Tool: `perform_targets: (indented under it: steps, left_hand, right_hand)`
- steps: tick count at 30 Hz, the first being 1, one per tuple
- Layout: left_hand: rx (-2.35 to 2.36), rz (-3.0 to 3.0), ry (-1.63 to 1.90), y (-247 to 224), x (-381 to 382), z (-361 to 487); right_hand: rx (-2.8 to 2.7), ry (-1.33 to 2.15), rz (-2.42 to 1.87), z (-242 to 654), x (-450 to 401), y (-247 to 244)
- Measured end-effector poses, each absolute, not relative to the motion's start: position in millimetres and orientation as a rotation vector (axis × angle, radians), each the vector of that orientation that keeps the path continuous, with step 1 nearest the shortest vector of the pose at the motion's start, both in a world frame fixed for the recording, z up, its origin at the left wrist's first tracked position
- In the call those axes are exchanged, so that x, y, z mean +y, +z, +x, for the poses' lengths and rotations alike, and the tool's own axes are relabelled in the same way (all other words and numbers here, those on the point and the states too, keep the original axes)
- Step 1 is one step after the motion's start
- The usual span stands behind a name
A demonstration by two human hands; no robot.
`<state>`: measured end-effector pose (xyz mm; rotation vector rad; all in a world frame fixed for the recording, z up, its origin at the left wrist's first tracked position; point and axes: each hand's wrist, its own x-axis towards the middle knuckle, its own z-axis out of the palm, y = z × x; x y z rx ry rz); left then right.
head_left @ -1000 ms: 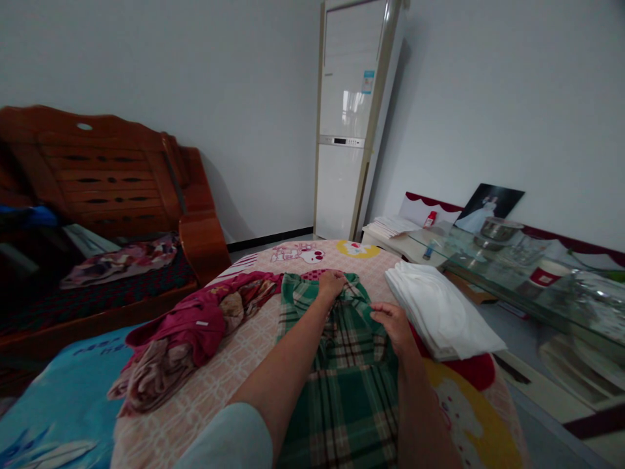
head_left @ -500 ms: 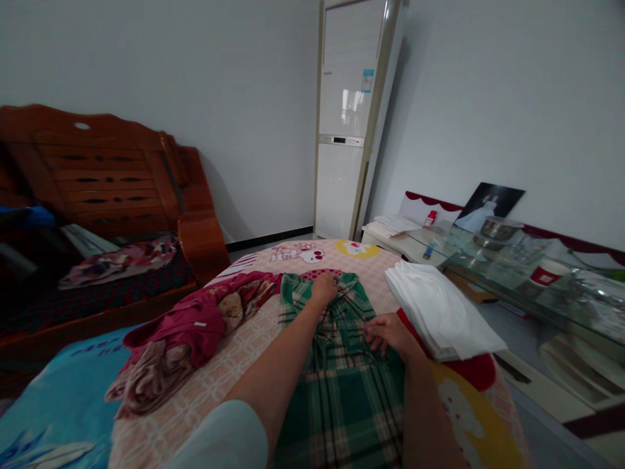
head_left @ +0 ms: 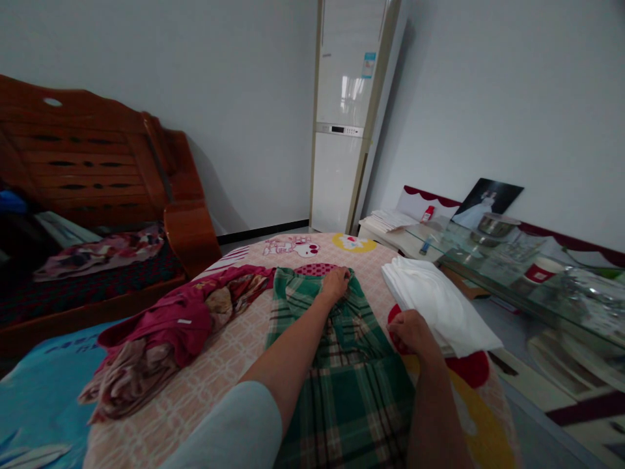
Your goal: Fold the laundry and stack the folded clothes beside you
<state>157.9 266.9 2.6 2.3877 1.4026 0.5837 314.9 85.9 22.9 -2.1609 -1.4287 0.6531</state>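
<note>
A green plaid dress lies spread lengthwise before me, its narrower top part at the far end. At that top edge, toward the right corner, my left hand is closed on the fabric. My right hand is curled closed just off the dress's right side, over a red patch of the table cover. Its fingertips are partly hidden, so I cannot see whether cloth is in them. Folded white cloth lies just beyond the right hand. To the left is a heap of magenta and dusty-pink clothes.
The patterned pink cover lies under the clothes, with a blue printed cloth at left. A glass-topped stand on the right holds a metal bowl and a cup. Behind are a wooden bench and a tall white air conditioner.
My left hand has moved right along the dress's top edge, and the top lies flatter. My right hand has moved right, off the dress, and its fingers have curled in.
</note>
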Motion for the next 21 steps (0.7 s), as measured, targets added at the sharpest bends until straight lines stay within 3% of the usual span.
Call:
perform_targets:
  steps: [6, 21]
  left_hand:
    - [1.468, 2.404, 0.533, 1.9, 268.3, 165.3]
    - [1.319, 2.346, 0.542, 11.6, 291.8, 166.7]
  right_hand:
    - [-1.739, 0.626, -2.345, 299.3, 87.8, 31.5]
    - [-1.78, 0.489, -2.349, 297.1, 88.8, 31.3]
